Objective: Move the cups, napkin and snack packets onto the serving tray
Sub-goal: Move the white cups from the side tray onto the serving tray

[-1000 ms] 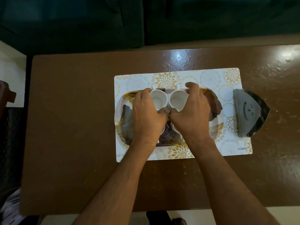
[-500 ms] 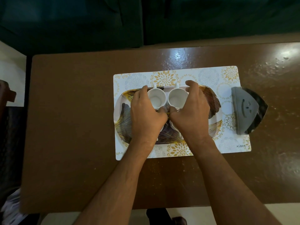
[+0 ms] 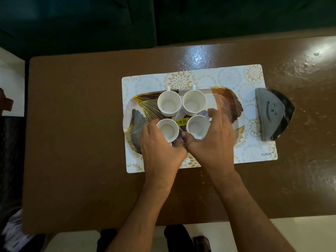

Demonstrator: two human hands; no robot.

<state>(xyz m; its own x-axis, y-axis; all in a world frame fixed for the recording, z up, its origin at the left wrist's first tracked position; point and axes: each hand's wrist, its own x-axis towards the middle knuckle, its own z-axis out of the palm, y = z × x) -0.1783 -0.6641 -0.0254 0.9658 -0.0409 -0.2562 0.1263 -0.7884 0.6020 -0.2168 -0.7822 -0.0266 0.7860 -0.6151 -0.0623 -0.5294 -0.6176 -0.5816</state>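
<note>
A serving tray (image 3: 230, 106) with a gold and grey leaf pattern lies on a floral placemat (image 3: 254, 153). Several empty white cups stand on it in two rows. The far pair, one cup (image 3: 169, 104) and its neighbour (image 3: 194, 103), stands free with handles pointing away. My left hand (image 3: 160, 150) wraps the near left cup (image 3: 168, 130). My right hand (image 3: 212, 139) wraps the near right cup (image 3: 197, 126). A yellow price sticker (image 3: 181, 122) shows between the near cups. No napkin or snack packets are in view.
The placemat rests on a brown table (image 3: 76, 135). A grey, dark-edged triangular holder (image 3: 272, 114) sits at the placemat's right edge. A dark green sofa (image 3: 109, 20) runs along the table's far side. Pale floor shows at the near edge.
Both hands have left the far pair of cups and drawn back toward me. They now wrap the near pair, which they covered before.
</note>
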